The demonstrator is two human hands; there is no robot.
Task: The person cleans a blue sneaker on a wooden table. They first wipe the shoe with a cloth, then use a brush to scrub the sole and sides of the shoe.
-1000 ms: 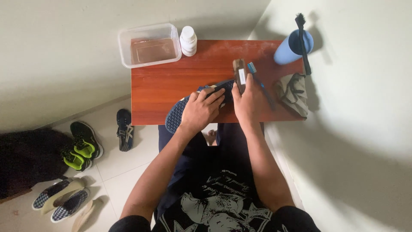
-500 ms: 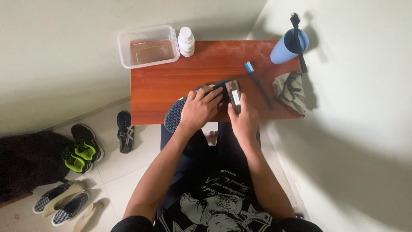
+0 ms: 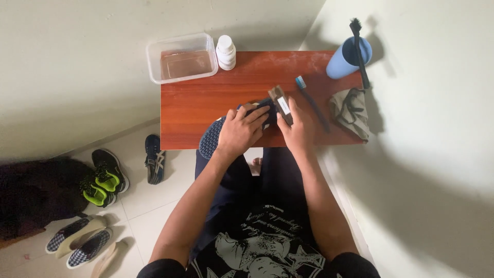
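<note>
On a red-brown desk (image 3: 206, 110) set in a pale-walled corner, a dark blue shoe (image 3: 226, 128) is pinned sole-up at the near edge by the left hand (image 3: 242, 131), fingers curled over it, while a brown wooden brush (image 3: 281, 104) is gripped in the closed right hand (image 3: 298, 128) against the shoe.

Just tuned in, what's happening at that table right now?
A person sits at a red-brown table. The left hand presses down on a dark blue shoe lying at the table's near edge, and the right hand holds a brown brush against it. A toothbrush and a cloth lie to the right, by a blue cup. A clear tub of water and a white bottle stand at the far edge.
</note>
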